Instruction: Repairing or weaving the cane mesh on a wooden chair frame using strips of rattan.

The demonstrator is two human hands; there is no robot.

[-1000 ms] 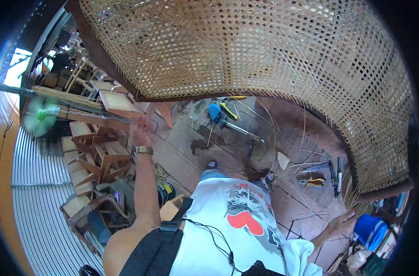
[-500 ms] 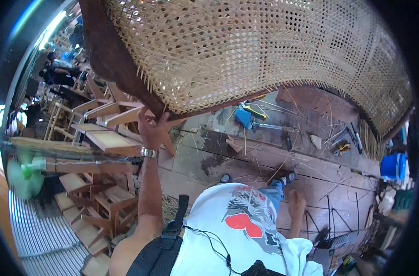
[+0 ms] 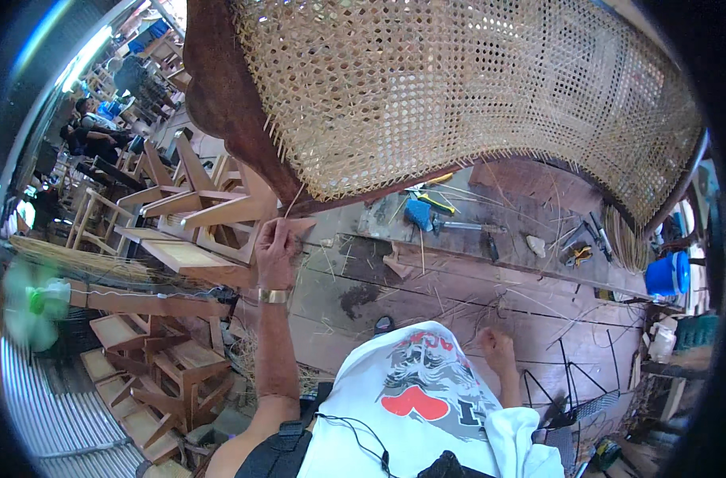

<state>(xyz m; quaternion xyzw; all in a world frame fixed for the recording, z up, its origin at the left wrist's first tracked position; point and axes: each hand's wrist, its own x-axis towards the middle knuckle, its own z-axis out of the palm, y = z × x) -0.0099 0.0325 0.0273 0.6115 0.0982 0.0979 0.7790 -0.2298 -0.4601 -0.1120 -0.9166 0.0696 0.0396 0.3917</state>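
A large woven cane panel [image 3: 459,88] in a dark brown wooden frame [image 3: 219,111] fills the top of the view. My left hand [image 3: 275,248], with a metal band on its wrist, reaches up to the frame's lower left edge. Its fingers pinch a thin cane strand [image 3: 293,203] that sticks out from the weave. My right hand [image 3: 497,349] hangs low beside my white printed shirt [image 3: 415,390] with its fingers curled; loose strands lie around it, and I cannot tell whether it holds one.
Hand tools lie on the wooden floor under the panel: a blue-handled tool [image 3: 417,213], a hammer [image 3: 466,227], yellow pliers [image 3: 578,255]. A blue bucket [image 3: 666,275] stands at the right. Bare wooden stools [image 3: 196,215] are stacked left, by a green fan [image 3: 40,307]. People sit far left [image 3: 92,139].
The view has swung, and the panel now sits higher and to the right. My left hand stays at the frame's lower edge. My right hand rose from low right to beside my shirt and curled.
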